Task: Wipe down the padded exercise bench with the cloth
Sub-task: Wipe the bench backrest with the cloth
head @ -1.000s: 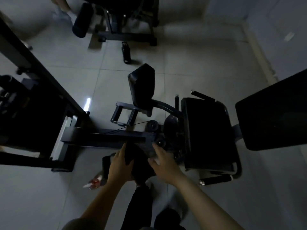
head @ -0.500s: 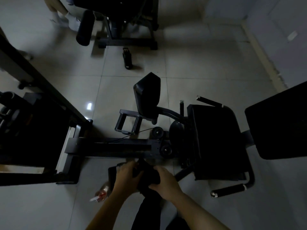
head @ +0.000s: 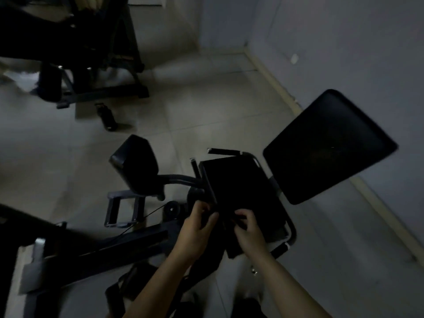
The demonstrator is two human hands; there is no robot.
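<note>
The room is dim. A black padded seat (head: pixel 241 187) of an exercise machine lies in the middle, with a black padded backrest (head: pixel 325 145) raised to its right and a smaller black leg pad (head: pixel 135 166) to its left. My left hand (head: pixel 197 230) and my right hand (head: pixel 249 230) are close together at the seat's near edge, both pinching a dark cloth (head: pixel 226 242) that hangs down between them. The cloth's outline is hard to tell from the dark seat.
The machine's black frame rail (head: pixel 103 246) runs left along the tiled floor. Another machine (head: pixel 91 65) stands at the back left, with a dark bottle (head: pixel 106 115) on the floor before it. A wall (head: pixel 344 42) closes the right side.
My view has swung right and both hands have lifted from the floor-level pad up to the seat's near edge, with the dark cloth still held between them.
</note>
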